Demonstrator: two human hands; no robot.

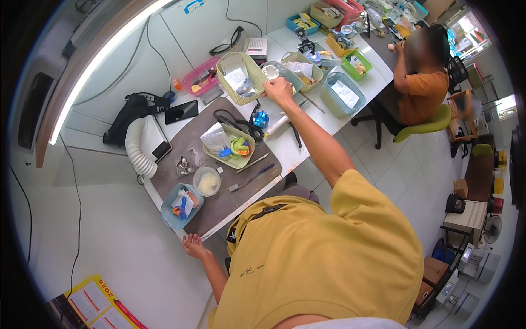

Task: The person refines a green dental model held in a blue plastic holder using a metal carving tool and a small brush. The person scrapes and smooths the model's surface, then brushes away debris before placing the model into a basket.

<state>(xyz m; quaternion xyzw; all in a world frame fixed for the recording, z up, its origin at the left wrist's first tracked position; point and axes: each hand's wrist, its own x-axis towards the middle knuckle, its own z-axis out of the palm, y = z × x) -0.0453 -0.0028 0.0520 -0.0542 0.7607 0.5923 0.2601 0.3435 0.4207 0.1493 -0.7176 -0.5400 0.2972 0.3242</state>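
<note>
My right hand (278, 89) reaches across the bench with its fingers closed on the rim of a pale yellow basket (229, 66). That basket is tilted and holds a white paper slip and a small greyish piece. At the bench's near left corner is my left hand (194, 245), fingers apart and holding nothing. Closest to it stands a light blue basket (169, 213) with paper and blue and orange pieces inside. A pale green basket (239, 160) on the brown mat holds a silvery packet and curved green and blue pieces.
A round tub (207, 181), a knife-like tool (252, 178) and a blue device with a coiled cord (260, 119) lie nearby. A ribbed white hose (139, 148) stands at the left. More baskets line the back; a co-worker (424, 82) sits at the far right.
</note>
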